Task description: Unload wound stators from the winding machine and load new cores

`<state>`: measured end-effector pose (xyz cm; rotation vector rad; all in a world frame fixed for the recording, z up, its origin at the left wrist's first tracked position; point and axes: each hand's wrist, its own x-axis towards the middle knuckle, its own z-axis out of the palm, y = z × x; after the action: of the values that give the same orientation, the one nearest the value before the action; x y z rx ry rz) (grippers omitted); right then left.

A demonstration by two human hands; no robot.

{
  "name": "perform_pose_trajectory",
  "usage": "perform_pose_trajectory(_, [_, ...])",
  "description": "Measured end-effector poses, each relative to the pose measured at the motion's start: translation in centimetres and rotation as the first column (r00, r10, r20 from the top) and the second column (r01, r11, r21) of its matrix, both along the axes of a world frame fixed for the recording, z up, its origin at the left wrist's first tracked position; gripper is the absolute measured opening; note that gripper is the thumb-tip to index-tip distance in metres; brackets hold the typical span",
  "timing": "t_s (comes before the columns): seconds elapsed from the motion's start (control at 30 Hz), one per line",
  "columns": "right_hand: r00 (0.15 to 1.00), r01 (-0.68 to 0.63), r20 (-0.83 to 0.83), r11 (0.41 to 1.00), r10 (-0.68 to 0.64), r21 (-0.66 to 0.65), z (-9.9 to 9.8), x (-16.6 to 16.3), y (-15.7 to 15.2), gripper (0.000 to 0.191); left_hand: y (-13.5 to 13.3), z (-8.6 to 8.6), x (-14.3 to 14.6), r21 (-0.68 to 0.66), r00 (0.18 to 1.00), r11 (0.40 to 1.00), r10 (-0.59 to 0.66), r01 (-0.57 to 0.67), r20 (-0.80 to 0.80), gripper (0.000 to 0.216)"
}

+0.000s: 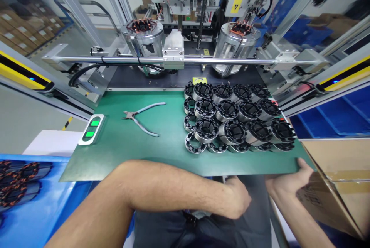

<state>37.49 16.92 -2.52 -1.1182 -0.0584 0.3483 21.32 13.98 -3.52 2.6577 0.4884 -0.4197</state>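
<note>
The left hand is curling below the table's front edge, its fingertips hidden, so I cannot tell whether it is holding anything. The right hand is showing its thumb spread at the front edge near the right corner; its other fingers are mostly hiding, and their grip I cannot tell. Just beyond, ring-shaped cores are standing stacked on the right half of the green table, silvery outside, with black, slotted linings; the lower layer is peeking out at the left and front. A narrow green strip is separating them from the front edge, while a wider stretch is lying between them and the splayed pliers. A white box with two green buttons is sitting by the left edge. Behind, a metal rail is crossing above the dark machine bed; a cardboard box is flanking the right side.
</note>
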Motion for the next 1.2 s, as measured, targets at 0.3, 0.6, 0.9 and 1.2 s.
perform_pose_trajectory(0.3, [1.000,-0.010,-0.018,1.000,0.010,-0.010,0.11,-0.05,-0.01,0.029,0.09,0.09,-0.21,0.090,0.984,0.980,-0.171,0.175,-0.051,0.035])
perform_pose_trajectory(0.6, [1.000,0.007,-0.008,1.000,-0.007,-0.007,0.00,-0.03,-0.02,0.032,0.00,-0.21,-0.04,0.144,0.989,0.980,-0.147,0.141,0.031,0.024])
perform_pose_trajectory(0.9, [1.000,0.009,-0.008,1.000,-0.009,-0.009,0.17,-0.15,-0.02,0.028,0.22,0.39,-0.10,0.130,0.978,0.969,-0.210,0.210,-0.010,0.027])
perform_pose_trajectory(1.2, [1.000,-0.003,0.000,1.000,0.003,-0.020,0.11,-0.07,0.01,0.025,0.04,0.09,-0.04,0.147,0.983,0.973,-0.183,0.178,0.021,0.022])
